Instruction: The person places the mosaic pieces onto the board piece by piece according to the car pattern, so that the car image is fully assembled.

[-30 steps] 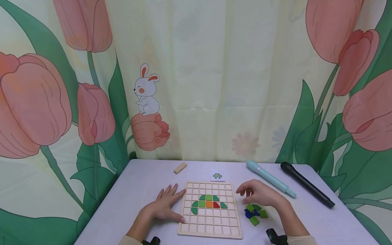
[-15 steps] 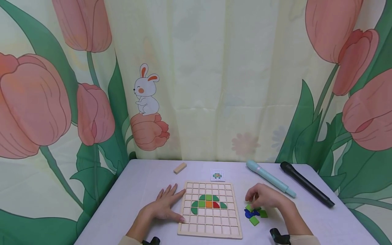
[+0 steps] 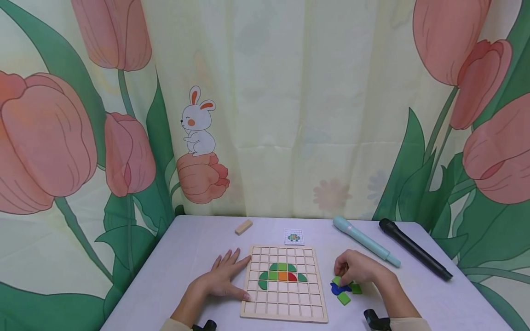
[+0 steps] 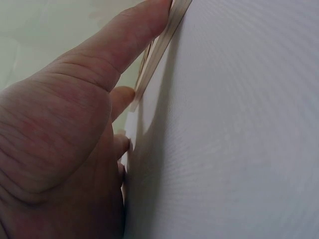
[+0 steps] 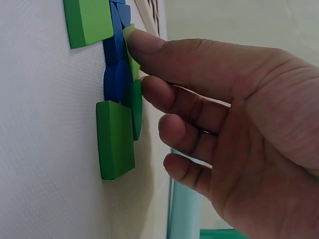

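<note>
Nearest in on the pile, a bright green square (image 3: 344, 299) lies flat on the table (image 3: 190, 248), just right of the board, with the blue pieces (image 3: 336, 289) bunched beyond it and another green square (image 3: 356, 289) alongside. And here's the change: the right hand (image 3: 359, 266), held up by the board's edge a second ago, has dropped onto this pile! Its fingers are bent, the thumb touching a light green piece (image 5: 133, 64) on top, next to a dark green curved piece (image 5: 137, 109); the index finger is hidden, so whether that piece is pinched, one cannot tell. It looks like the selecting stage, with nothing lifted yet.

Across to the left hand (image 3: 219, 279): fingers spread, gripping nothing, thumb on the rim of the wooden grid board (image 3: 284, 318), apparently steadying it. The board's pattern is unchanged, an orange tile (image 3: 282, 276) and a red piece (image 3: 291, 276) among the greens, so no progress there so far. Farther back sits the small picture card (image 3: 294, 237), and off to the far left, a wooden block (image 3: 243, 227).
</note>
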